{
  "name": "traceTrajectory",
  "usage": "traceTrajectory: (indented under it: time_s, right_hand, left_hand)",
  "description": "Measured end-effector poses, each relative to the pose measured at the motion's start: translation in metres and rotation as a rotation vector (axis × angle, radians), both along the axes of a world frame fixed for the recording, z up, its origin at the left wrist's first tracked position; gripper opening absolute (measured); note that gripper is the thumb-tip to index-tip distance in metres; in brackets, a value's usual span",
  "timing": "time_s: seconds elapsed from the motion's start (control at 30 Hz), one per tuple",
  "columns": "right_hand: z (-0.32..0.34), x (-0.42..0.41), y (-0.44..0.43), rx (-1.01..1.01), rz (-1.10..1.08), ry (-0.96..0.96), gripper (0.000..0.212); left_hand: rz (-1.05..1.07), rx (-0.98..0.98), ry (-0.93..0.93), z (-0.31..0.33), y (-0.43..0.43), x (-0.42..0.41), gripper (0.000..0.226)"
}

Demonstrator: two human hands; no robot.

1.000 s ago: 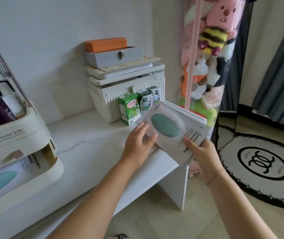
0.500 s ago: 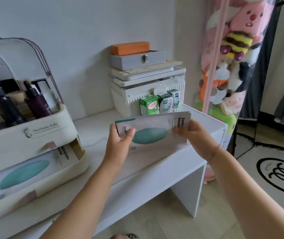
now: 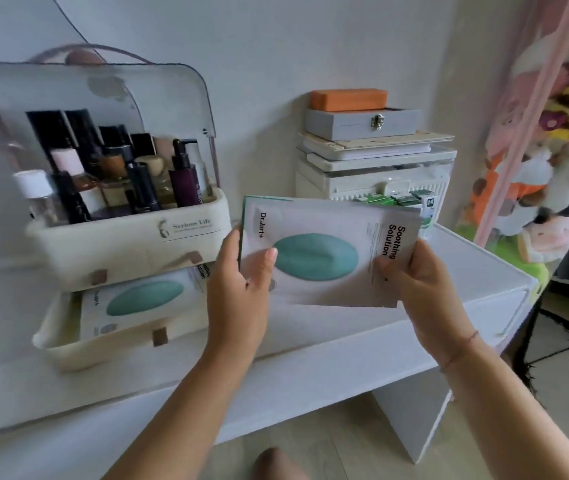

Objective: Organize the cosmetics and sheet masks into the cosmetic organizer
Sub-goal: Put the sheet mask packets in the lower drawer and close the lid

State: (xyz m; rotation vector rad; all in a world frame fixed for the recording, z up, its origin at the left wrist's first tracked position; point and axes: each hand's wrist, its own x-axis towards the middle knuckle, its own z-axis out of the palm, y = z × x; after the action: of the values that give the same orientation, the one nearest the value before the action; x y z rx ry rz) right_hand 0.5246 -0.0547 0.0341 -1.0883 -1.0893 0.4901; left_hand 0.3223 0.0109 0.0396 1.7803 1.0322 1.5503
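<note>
The person holds the sheet masks (image 3: pixel 324 258) in the air above the table (image 3: pixel 345 344), just beside the organizer (image 3: pixel 120 258). The left hand (image 3: pixel 238 292) pinches one short edge and the right hand (image 3: pixel 425 285) grips the other. The packets look light, bendy and slippery, so taking both ends seems wise.

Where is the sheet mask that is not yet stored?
Head view, centre: the sheet mask is held by the left hand and right hand above the white table, right of the open drawer.
</note>
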Motion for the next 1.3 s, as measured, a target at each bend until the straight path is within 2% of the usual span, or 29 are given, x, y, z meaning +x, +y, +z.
traceTrajectory:
  time_s: [0.1,0.2,0.27,0.37,0.47,0.6,0.7,0.8,0.87,0.97,1.03,1.2,1.3]
  right_hand:
    - [0.008,-0.056,0.023,-0.045,-0.012,-0.141,0.019]
    - [0.005,-0.114,0.047,-0.152,0.025,-0.126,0.037]
    - [-0.001,-0.141,0.060,-0.248,-0.024,-0.213,0.044]
    - [-0.006,-0.165,0.071,-0.303,-0.042,-0.383,0.027]
    - [-0.003,-0.171,0.073,-0.293,0.001,-0.472,0.012]
    - [0.007,-0.164,0.078,-0.374,0.089,-0.668,0.053]
    - [0.008,-0.164,0.082,-0.454,0.140,-0.746,0.053]
    - [0.003,-0.164,0.084,-0.388,0.049,-0.902,0.045]
    - [-0.003,-0.164,0.077,-0.274,0.027,-0.863,0.039]
    - [-0.020,-0.159,0.062,-0.105,0.111,-0.783,0.044]
    - [-0.030,-0.157,0.058,-0.071,0.143,-0.791,0.039]
    - [-0.029,-0.164,0.073,-0.019,0.032,-0.800,0.014]
    - [-0.026,-0.172,0.085,-0.041,0.006,-0.861,0.009]
  left_hand:
    - [0.207,-0.011,-0.021,0.002,-0.004,-0.059,0.054]
    - [0.405,-0.028,0.052,-0.001,-0.002,-0.111,0.043]
    - [0.487,-0.033,0.178,-0.002,0.001,-0.139,0.031]
    - [0.501,-0.144,0.316,-0.003,0.009,-0.169,0.024]
    - [0.464,-0.236,0.416,-0.006,0.014,-0.180,0.017]
    - [0.430,-0.283,0.551,-0.003,0.019,-0.179,0.030]
    - [0.469,-0.315,0.611,0.001,0.021,-0.178,0.045]
    - [0.553,-0.215,0.674,-0.004,0.018,-0.179,0.049]
    - [0.547,-0.091,0.634,-0.012,0.014,-0.185,0.050]
    - [0.422,0.166,0.545,-0.032,0.005,-0.202,0.044]
    - [0.303,0.263,0.535,-0.045,0.005,-0.213,0.040]
    - [0.231,0.250,0.513,-0.052,0.018,-0.218,0.042]
    - [0.238,0.187,0.539,-0.051,0.027,-0.214,0.044]
